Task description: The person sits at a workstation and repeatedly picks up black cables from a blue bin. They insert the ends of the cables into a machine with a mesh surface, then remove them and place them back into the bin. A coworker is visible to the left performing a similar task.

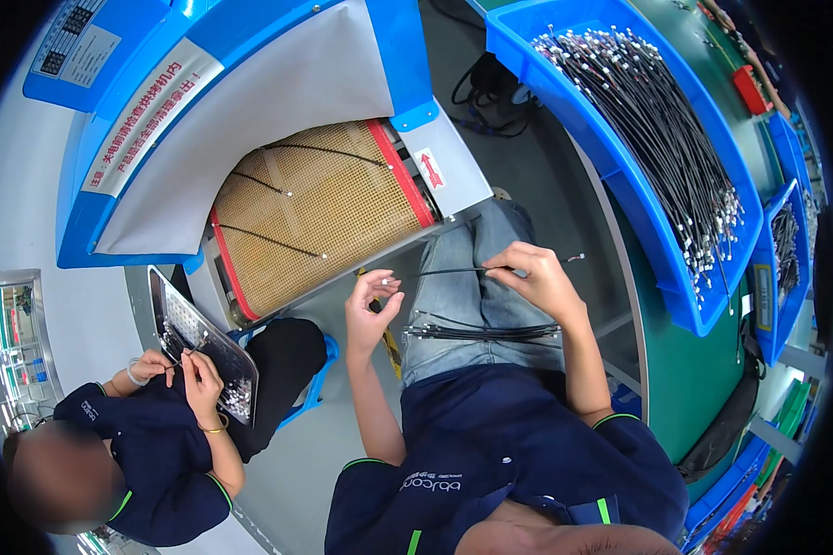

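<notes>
A thin black cable (449,271) with small white end connectors stretches across in front of me, above my thighs. My right hand (539,279) pinches it between thumb and fingers, and its far end sticks out to the right. At the other end, the fingers of my left hand (372,303) are curled around the white connector, with the thumb lower down. Below, a bundle of similar black cables (491,332) lies crosswise on my lap.
Ahead, a mesh conveyor belt (333,199) with red edges carries several cables out of a blue machine (407,55). On the right, a blue bin (611,176) full of cables stands on a green table (666,370). At left, a co-worker handles something over a tray (241,365).
</notes>
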`<action>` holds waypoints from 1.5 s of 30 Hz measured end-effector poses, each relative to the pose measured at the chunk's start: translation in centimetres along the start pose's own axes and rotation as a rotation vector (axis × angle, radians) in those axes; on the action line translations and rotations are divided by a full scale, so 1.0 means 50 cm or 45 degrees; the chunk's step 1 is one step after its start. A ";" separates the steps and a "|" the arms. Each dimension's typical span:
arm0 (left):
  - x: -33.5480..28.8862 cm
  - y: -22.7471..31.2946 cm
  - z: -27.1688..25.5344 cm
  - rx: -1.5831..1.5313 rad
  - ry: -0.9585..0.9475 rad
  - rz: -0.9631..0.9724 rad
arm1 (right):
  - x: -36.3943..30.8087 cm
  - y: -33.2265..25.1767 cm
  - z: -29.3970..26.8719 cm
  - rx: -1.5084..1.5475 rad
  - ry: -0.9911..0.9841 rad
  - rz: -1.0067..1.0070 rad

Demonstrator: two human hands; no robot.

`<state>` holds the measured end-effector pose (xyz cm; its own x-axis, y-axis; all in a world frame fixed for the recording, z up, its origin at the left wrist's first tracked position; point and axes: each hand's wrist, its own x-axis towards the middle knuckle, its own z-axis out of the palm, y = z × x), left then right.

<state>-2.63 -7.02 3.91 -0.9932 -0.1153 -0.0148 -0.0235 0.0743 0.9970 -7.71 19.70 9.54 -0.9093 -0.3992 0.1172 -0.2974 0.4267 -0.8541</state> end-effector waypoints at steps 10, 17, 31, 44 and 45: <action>-0.041 -0.040 0.166 -1.197 0.197 -0.373 | 0.019 -0.020 0.071 -0.064 0.026 -0.017; -0.038 -0.060 0.125 -1.133 0.402 -0.392 | 0.022 0.013 0.031 -0.319 -0.049 -0.172; -0.037 -0.062 0.072 -1.032 0.564 -0.303 | -0.003 0.025 -0.013 -0.073 -0.039 0.093; -0.043 -0.065 0.067 -1.020 0.530 -0.283 | -0.006 0.030 -0.001 0.001 0.088 0.014; -0.043 -0.064 0.067 -1.019 0.532 -0.286 | -0.007 0.034 -0.001 -0.015 0.093 -0.006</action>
<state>-0.79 -3.68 0.52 -0.8496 -0.4031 -0.3402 0.0296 -0.6804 0.7322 -7.93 20.61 8.06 -0.9267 -0.3409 0.1580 -0.3044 0.4347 -0.8476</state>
